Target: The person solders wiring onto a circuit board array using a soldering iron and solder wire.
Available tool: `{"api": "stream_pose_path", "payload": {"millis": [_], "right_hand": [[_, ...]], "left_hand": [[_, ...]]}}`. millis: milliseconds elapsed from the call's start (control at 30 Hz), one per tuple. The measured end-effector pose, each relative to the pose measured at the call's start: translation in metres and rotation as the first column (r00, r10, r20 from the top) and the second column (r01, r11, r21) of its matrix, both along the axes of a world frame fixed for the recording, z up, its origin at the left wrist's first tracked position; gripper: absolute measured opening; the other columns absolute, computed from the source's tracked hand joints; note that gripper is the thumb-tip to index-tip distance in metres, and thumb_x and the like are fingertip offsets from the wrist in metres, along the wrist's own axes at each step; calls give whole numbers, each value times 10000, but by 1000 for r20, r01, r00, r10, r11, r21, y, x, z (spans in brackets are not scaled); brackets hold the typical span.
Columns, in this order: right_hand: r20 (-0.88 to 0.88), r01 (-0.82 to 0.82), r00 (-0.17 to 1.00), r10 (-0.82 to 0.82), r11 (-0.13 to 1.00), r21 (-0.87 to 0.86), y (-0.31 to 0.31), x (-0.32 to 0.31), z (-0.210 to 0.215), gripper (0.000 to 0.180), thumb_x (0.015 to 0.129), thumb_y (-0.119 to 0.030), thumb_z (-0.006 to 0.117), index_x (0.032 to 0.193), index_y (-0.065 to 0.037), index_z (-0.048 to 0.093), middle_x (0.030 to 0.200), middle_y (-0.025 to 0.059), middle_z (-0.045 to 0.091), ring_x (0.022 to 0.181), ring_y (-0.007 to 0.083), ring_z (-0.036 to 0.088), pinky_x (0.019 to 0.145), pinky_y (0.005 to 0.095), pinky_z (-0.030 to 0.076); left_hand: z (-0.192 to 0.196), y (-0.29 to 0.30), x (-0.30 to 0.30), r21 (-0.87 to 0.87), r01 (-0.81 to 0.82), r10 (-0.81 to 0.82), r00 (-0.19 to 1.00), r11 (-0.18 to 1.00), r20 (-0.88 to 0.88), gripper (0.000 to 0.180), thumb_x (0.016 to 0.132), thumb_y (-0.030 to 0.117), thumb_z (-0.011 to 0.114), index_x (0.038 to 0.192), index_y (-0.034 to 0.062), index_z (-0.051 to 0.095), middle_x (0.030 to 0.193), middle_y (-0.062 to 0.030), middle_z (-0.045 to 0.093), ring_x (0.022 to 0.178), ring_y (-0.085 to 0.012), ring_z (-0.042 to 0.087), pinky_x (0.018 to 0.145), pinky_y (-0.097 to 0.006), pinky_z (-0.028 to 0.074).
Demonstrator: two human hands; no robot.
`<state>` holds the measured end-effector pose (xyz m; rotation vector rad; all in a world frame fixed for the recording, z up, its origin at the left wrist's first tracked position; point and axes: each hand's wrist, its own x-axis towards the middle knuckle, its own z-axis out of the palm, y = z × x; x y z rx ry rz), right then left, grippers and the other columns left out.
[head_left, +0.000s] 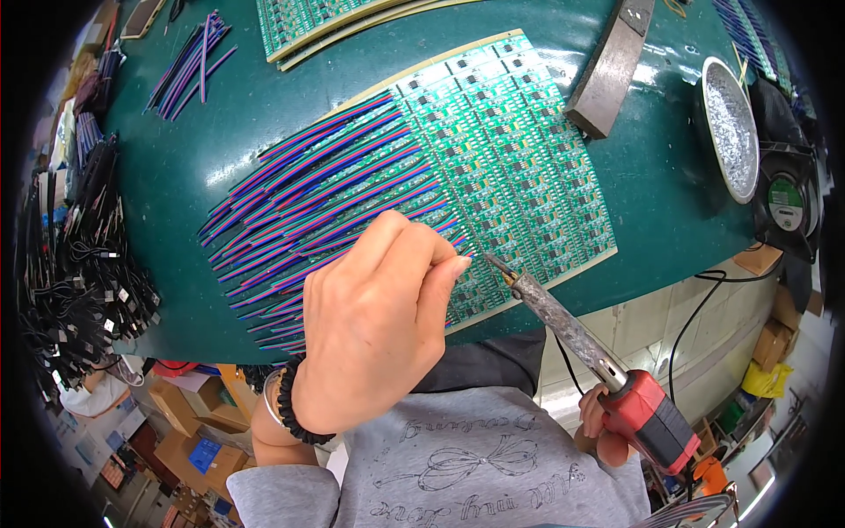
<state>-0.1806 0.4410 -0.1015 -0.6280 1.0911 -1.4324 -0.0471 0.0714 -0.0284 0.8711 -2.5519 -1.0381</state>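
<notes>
The right hand (606,431) gripped the red handle of a soldering iron (581,339) low at the right, most of the hand hidden behind the handle. The iron's crusted shaft ran up and left, and its tip sat at the near edge of the circuit panel (510,150), just beside the left fingertips. The left hand (374,326), a black bead bracelet (295,405) at its wrist, had its fingers pinched narrow over the striped wires (308,202) where they met the panel; whether a single wire lay between the fingertips could not be told. The wires fanned out leftward from the green panel across the green table (669,194). Further right stood a round tin (732,123) of silvery metal, with a small fan (786,204) just beside it. A grey metal bar (612,66) lay tilted beyond the panel. At the far left lay a loose wire bundle (189,62), and black cables (84,264) were heaped along the left edge.
</notes>
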Motion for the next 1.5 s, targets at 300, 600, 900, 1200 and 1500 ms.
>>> {"api": "stream_pose_path", "payload": {"millis": [300,600,900,1200,1500], "right_hand": [[-323,-76,936,141,976,205,-35,-2,34,696,769,-764,612,733,-69,584,700,34,625,649,216,598,631,351,492],[-258,14,966,14,994,108,-42,6,20,634,602,-646,852,795,-85,629,666,11,563,555,177,555,515,302,418],[-270,570,789,-552,821,-13,-57,41,10,953,838,-717,583,1337,80,427,498,-29,430,410,108,432,462,264,383],[-245,545,783,-571,821,-172,-67,27,-4,833,892,-606,621,1291,101,436,500,-11,444,382,109,429,412,267,398],[-267,564,766,-585,810,-157,-71,32,6,818,901,-597,611,1297,97,434,504,-12,439,381,109,420,406,267,383]], "left_hand": [[1,2,2,-10,-2,2,1000,1000,12,139,821,70,741,800,59,604,751,-79,568,591,-292,607,505,-390,461],[0,-2,0,13,31,-31,999,999,-18,134,815,38,738,814,35,605,758,-99,567,620,-298,617,527,-389,476],[13,-62,28,-517,-133,154,988,845,-3,93,840,22,685,900,14,614,861,-147,603,774,-332,633,655,-413,508],[-21,-214,17,-752,-261,343,938,605,-50,180,874,180,693,968,35,642,910,-136,656,864,-336,647,723,-430,529],[-20,-221,25,-563,-304,286,950,769,-122,94,876,60,640,961,31,666,907,-137,656,831,-313,652,739,-408,515]]}}
